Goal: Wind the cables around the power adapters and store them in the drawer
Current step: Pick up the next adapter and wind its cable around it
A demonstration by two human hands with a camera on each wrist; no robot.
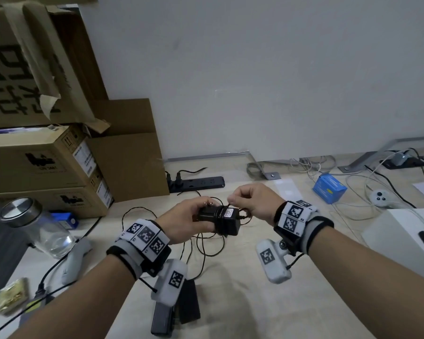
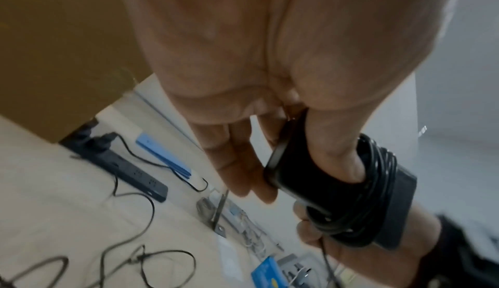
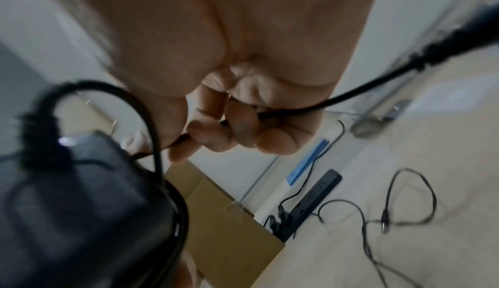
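A black power adapter (image 1: 227,222) with a white label is held above the desk, several turns of its thin black cable wrapped round its middle (image 2: 378,188). My left hand (image 1: 191,221) grips the adapter's plug end, thumb across its side (image 2: 334,149). My right hand (image 1: 250,200) hovers just right of the adapter and pinches the cable (image 3: 272,114) between thumb and curled fingers. The rest of the cable (image 1: 206,245) hangs in loose loops onto the desk. Two more black adapters (image 1: 174,311) lie near the front edge under my left wrist. No drawer is in view.
Stacked cardboard boxes (image 1: 47,155) stand at the left. A black power strip (image 1: 196,183) lies by the wall. A glass jar (image 1: 37,226) with a metal lid sits at the left, a blue box (image 1: 329,188) and white cables at the right, a white box (image 1: 399,241) at the right edge.
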